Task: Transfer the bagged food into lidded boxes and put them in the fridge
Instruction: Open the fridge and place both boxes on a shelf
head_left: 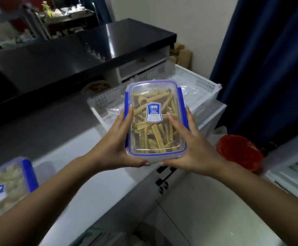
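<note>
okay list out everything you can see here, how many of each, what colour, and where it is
lidded box: 1, clear with blue clips and seal, holds yellowish strips, held in mid-air at centre
second lidded box: 1, clear with blue clip, pale food inside, blurred, lower left on the white surface
white basket: 1, white and perforated, behind the held box, clear plastic lying in it
black counter: 1, black and glossy, upper left
red bag: 1, red, right of the held box, lower down
blue curtain: 1, dark blue, right side
left hand: 1, grips the held box's left side
right hand: 1, grips the held box's right side
</note>
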